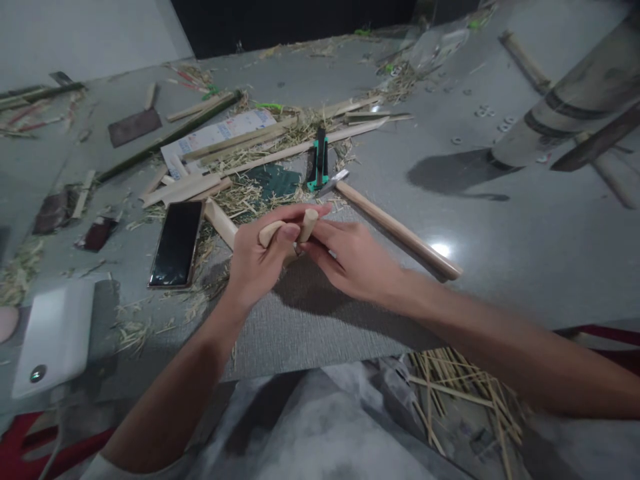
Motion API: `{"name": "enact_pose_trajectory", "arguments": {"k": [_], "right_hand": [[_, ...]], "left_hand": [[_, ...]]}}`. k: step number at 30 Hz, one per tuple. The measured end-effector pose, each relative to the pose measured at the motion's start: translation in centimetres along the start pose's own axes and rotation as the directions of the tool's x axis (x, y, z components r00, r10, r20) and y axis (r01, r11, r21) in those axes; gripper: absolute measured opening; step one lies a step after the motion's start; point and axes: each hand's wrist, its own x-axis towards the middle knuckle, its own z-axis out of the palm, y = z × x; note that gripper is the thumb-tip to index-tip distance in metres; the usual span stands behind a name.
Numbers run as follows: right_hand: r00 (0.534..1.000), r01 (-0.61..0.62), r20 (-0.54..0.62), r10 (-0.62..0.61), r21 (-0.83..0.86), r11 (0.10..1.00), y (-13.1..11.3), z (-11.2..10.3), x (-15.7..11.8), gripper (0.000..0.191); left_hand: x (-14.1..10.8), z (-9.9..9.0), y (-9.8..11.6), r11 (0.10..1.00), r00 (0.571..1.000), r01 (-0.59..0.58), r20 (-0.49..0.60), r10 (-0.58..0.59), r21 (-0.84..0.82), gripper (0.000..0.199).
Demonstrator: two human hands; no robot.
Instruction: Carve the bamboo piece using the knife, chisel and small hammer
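Note:
My left hand [257, 257] is closed round a pale wooden piece [270, 233] near the table's front edge. A short round peg [309, 225] stands up from between my hands, beside my left thumb. My right hand [350, 257] meets the left one, its thumb and fingers pressed together at the foot of the peg. What the right fingertips grip is hidden. A hammer [397, 230] with a wooden handle lies just right of my hands, and a green and black tool [319, 160] lies beyond them.
Left of my hands lie a phone [176, 244] and a white device [55, 337]. Wood strips [280, 157] and shavings spread over the grey table [380, 153]. A thick bamboo tube [560, 110] stands at the right. Thin sticks [440, 383] lie below the front edge.

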Motion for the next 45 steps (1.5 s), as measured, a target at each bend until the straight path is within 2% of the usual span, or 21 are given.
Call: {"name": "enact_pose_trajectory", "arguments": {"k": [4, 16, 24, 29, 32, 35, 37, 38, 40, 42, 45], "right_hand": [[1.000, 0.004, -0.022, -0.004, -0.004, 1.000, 0.0, 0.0, 0.0, 0.019], [0.999, -0.035, 0.028, 0.038, -0.073, 0.997, -0.2, 0.3, 0.0, 0.019], [0.996, -0.053, 0.062, 0.065, -0.170, 0.984, -0.2, 0.3, 0.0, 0.028], [0.994, -0.053, 0.083, 0.072, -0.202, 0.978, -0.5, 0.3, 0.3, 0.027], [0.993, -0.067, 0.084, 0.088, -0.226, 0.972, -0.6, -0.9, 0.2, 0.027], [0.985, -0.150, 0.038, 0.168, -0.298, 0.943, 0.5, -3.2, -0.8, 0.035], [0.966, -0.257, -0.085, 0.246, -0.448, 0.856, 1.8, -4.8, -1.9, 0.032], [0.958, -0.280, -0.103, 0.267, -0.534, 0.798, 2.5, -5.5, -2.6, 0.030], [0.938, -0.297, -0.047, 0.344, -0.622, 0.725, 3.9, -6.4, -4.1, 0.030], [0.919, -0.311, -0.006, 0.394, -0.626, 0.715, 4.7, -6.7, -5.4, 0.024], [0.897, -0.357, -0.016, 0.441, -0.613, 0.705, 5.2, -7.0, -6.8, 0.024]], "left_hand": [[0.0, 0.1, 0.0, 1.000, 1.000, 0.004, -0.003, -0.004, -0.002, 0.038], [0.0, 0.1, -0.1, 1.000, 1.000, 0.012, -0.009, -0.012, -0.026, 0.035], [0.1, 0.3, 0.0, 0.994, 1.000, -0.002, -0.010, 0.001, -0.108, 0.024], [0.2, -0.1, -0.6, 0.996, 1.000, 0.000, 0.012, 0.001, -0.085, 0.029], [0.2, -0.3, -0.7, 0.998, 0.999, 0.003, 0.040, 0.000, -0.062, 0.028], [0.2, -0.2, -0.6, 0.996, 0.999, 0.027, 0.036, -0.024, -0.083, 0.025], [0.1, 0.0, -0.6, 0.993, 0.998, 0.043, 0.038, -0.039, -0.108, 0.026], [0.1, 0.0, -0.5, 0.992, 0.998, 0.046, 0.041, -0.041, -0.115, 0.026], [0.1, 0.0, -0.5, 0.992, 0.998, 0.051, 0.053, -0.045, -0.111, 0.026], [0.1, 0.0, -0.5, 0.993, 0.997, 0.057, 0.066, -0.051, -0.106, 0.024], [0.1, -0.1, -0.6, 0.992, 0.996, 0.054, 0.084, -0.044, -0.118, 0.023]]}}
